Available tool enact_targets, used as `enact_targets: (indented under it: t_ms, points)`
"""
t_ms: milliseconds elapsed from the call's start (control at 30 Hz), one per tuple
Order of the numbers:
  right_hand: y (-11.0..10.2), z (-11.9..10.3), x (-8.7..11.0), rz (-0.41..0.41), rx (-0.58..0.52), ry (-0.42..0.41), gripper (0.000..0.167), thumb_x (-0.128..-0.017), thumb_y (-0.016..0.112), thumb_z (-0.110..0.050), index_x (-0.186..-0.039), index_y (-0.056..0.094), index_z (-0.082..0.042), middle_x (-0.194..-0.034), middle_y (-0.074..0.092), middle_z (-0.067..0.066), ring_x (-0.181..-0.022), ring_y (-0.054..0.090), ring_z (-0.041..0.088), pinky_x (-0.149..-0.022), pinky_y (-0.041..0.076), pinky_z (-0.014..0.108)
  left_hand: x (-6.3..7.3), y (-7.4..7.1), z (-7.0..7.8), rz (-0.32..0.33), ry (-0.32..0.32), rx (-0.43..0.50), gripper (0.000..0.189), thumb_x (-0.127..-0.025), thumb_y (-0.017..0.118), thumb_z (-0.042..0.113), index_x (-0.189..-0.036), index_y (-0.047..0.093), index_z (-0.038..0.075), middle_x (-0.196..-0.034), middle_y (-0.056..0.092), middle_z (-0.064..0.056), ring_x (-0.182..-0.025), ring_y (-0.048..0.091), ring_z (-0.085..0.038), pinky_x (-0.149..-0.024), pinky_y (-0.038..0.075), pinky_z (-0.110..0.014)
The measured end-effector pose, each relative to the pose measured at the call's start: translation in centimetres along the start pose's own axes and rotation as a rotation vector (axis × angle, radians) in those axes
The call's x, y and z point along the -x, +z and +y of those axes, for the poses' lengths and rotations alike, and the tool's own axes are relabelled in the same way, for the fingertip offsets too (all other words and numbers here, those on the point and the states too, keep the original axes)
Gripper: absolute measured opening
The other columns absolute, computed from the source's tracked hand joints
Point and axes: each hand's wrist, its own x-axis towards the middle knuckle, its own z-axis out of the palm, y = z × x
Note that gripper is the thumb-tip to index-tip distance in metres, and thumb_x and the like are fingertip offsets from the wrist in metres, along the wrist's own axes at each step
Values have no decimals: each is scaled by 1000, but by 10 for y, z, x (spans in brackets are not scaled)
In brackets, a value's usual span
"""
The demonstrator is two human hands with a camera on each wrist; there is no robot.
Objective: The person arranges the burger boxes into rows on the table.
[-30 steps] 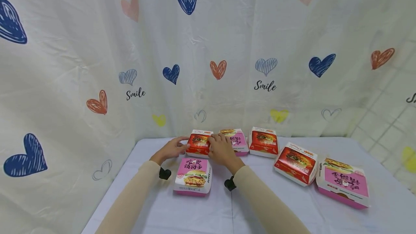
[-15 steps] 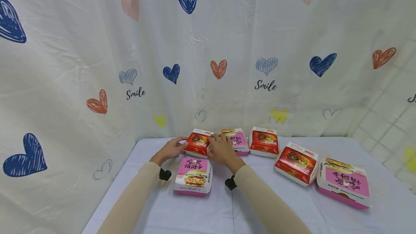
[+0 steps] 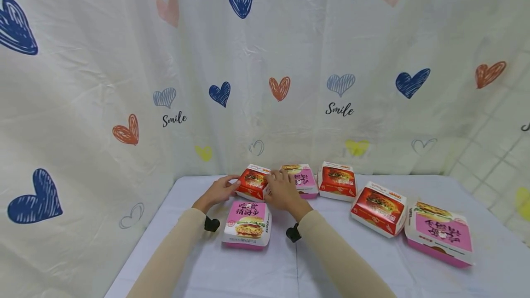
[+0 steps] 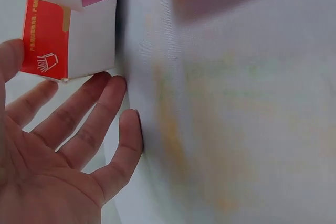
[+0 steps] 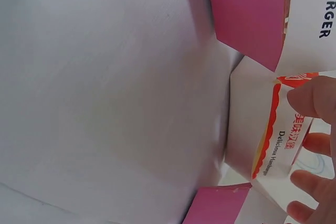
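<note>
A red and white burger box [image 3: 251, 183] lies at the back left of the table, slightly turned, between both hands. My left hand [image 3: 218, 192] touches its left side; in the left wrist view the fingers [image 4: 86, 121] are spread and fairly straight, their tips at the box's edge. On the opposite side, my right hand [image 3: 283, 191] grips the right end, with bent fingers over it. The right wrist view shows the thumb [image 5: 312, 98] against the printed "Delicious Hamburger" side. Just in front, near both wrists, sits a pink and white burger box [image 3: 247, 225].
Right of my right hand stands another pink box [image 3: 305, 182], close to a red box [image 3: 337, 180]. Farther right are a red box [image 3: 378, 209] and a pink box [image 3: 440, 234], set at angles. A heart-printed curtain [image 3: 256, 59] hangs behind the white-covered table [image 3: 285, 275].
The red box between the hands has turned slightly from its squarer position a second ago, and has shifted a little. Both hands stay beside it. The other boxes have not moved.
</note>
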Motion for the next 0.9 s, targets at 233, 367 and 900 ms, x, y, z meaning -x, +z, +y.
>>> enact_targets:
  t_ms: [233,367,900]
  points:
    - [-3,1,-2,-34,-35,-13,63,-90,71,-38,-145,49,-17,-161,37,19,-154,21,44,-124,17,64,1,2,2,32,25,-34,56,-102,58,47,-149,52,16,-117,73,-17,-93,73,-21,-75,57,-34]
    - [-3,2,-4,-52,-34,-9,65,-90,70,-40,-146,48,-17,-161,36,19,-155,20,44,-124,17,64,0,3,-1,43,37,-43,53,-103,58,44,-148,53,17,-115,73,-16,-91,73,-19,-73,56,-32]
    - [-1,3,-1,-23,-68,25,72,-90,71,-52,-149,47,-19,-158,39,17,-151,24,43,-123,15,65,3,7,2,89,9,-32,47,-99,64,47,-138,50,26,-122,68,-16,-98,72,-25,-86,53,-44]
